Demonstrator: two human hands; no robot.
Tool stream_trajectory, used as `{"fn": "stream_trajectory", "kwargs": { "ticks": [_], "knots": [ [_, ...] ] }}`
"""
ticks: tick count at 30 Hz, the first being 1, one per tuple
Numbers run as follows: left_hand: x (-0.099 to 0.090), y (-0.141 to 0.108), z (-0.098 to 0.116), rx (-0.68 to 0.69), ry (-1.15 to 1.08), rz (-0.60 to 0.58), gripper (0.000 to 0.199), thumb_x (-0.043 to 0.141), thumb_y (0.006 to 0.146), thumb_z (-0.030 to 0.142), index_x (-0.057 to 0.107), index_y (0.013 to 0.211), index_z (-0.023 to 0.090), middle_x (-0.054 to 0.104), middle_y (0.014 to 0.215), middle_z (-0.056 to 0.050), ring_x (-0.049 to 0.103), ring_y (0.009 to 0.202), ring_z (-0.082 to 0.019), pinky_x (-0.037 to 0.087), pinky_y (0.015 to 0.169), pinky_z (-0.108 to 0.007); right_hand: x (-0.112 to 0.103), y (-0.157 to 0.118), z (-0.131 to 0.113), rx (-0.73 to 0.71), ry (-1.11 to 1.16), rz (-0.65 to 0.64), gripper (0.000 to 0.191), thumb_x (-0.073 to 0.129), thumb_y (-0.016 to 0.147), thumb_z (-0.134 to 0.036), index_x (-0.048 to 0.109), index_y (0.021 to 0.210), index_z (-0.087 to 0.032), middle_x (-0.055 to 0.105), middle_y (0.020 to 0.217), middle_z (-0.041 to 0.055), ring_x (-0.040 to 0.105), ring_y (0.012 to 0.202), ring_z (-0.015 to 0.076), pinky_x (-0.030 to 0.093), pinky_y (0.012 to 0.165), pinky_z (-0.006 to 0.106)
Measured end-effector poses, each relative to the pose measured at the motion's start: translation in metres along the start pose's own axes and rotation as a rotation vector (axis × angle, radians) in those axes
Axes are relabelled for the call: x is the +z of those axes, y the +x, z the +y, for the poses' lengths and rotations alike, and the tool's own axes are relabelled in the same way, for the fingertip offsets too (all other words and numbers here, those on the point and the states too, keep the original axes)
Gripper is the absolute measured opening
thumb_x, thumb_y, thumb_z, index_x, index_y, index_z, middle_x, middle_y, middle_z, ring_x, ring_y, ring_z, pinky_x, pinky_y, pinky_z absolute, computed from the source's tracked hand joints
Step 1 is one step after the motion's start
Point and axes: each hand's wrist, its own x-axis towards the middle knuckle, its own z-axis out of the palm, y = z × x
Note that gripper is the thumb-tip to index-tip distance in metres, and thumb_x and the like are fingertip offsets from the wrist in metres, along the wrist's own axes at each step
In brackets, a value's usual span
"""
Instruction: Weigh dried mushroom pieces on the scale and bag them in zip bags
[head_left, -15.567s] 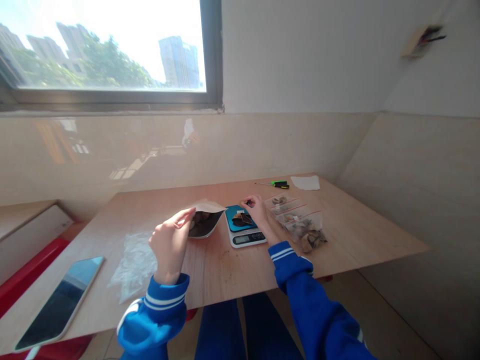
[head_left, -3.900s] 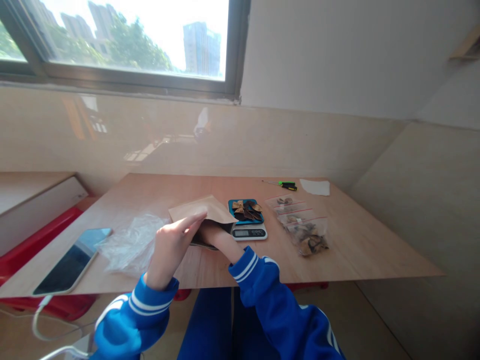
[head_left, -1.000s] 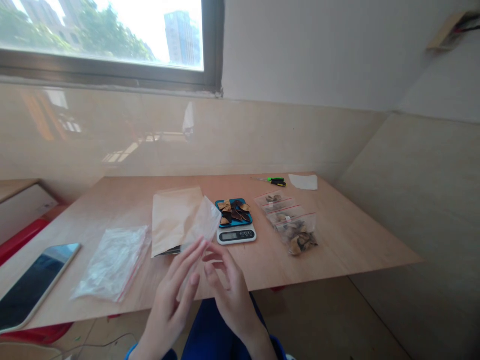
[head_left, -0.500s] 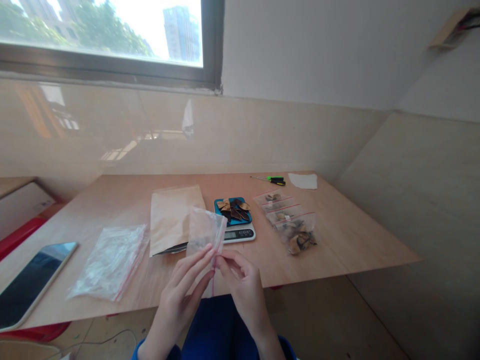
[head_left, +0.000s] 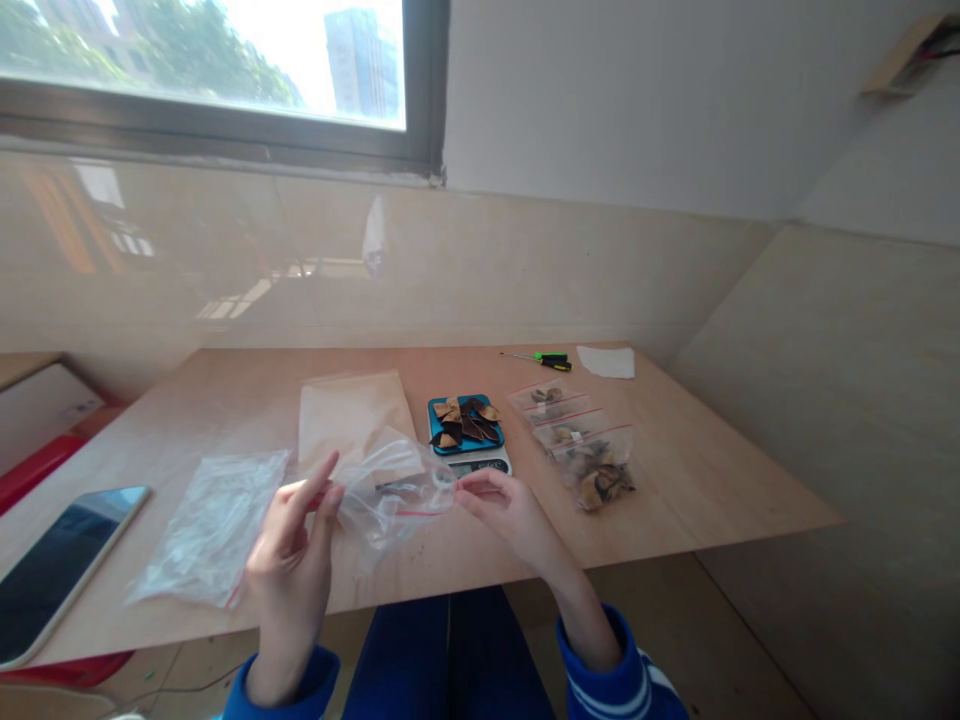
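Note:
A clear zip bag (head_left: 394, 495) with a red seal line is stretched between my hands above the table's front part. My left hand (head_left: 296, 535) pinches its left side, and my right hand (head_left: 502, 510) grips its right edge with closed fingers. Behind the bag stands a white scale (head_left: 491, 460) with a blue tray (head_left: 441, 442) holding dark and tan dried pieces (head_left: 469, 420); the bag partly covers the scale's front. A brown paper pouch (head_left: 349, 415) lies to the left of the scale, partly behind the bag.
At the left are a stack of clear bags (head_left: 206, 525) and a phone (head_left: 67, 560). Filled zip bags (head_left: 581, 440) overlap right of the scale. Farther back lie a green and black screwdriver (head_left: 551, 358) and white paper (head_left: 606, 362). The table (head_left: 712, 480) ends near my legs.
My hands have moved apart, the left one leftward and the right one slightly right. The bag, upright before, is now spread sideways between them.

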Motion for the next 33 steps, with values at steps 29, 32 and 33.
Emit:
{"fn": "stream_trajectory", "kwargs": {
  "ticks": [29, 32, 33],
  "knots": [
    [0.072, -0.016, 0.003, 0.037, -0.068, -0.119, 0.012, 0.040, 0.095, 0.021, 0.040, 0.107, 0.019, 0.053, 0.137, -0.020, 0.032, 0.140, -0.023, 0.034, 0.113, -0.048, -0.044, 0.101, 0.073, -0.332, -0.626, 0.108, 0.025, 0.054, 0.087, -0.016, 0.075, 0.100, -0.021, 0.069, 0.116, 0.0099, 0.064, 0.108, 0.0244, 0.048, 0.100, 0.042],
    [0.076, -0.013, 0.005, 0.074, -0.086, -0.106, 0.011, 0.040, 0.095, 0.020, 0.041, 0.106, 0.018, 0.051, 0.139, -0.020, 0.032, 0.140, -0.022, 0.034, 0.113, -0.048, -0.046, 0.102, 0.071, -0.333, -0.574, 0.154, 0.023, 0.055, 0.087, -0.018, 0.075, 0.097, -0.022, 0.070, 0.115, 0.0088, 0.065, 0.107, 0.0244, 0.047, 0.100, 0.042],
    [0.077, -0.013, 0.005, 0.079, -0.092, -0.105, 0.012, 0.040, 0.095, 0.020, 0.041, 0.107, 0.018, 0.050, 0.140, -0.020, 0.032, 0.140, -0.022, 0.035, 0.113, -0.048, -0.046, 0.103, 0.069, -0.329, -0.538, 0.169, 0.022, 0.056, 0.086, -0.019, 0.076, 0.095, -0.023, 0.071, 0.113, 0.0083, 0.065, 0.106, 0.0245, 0.047, 0.099, 0.043]
  ]
}}
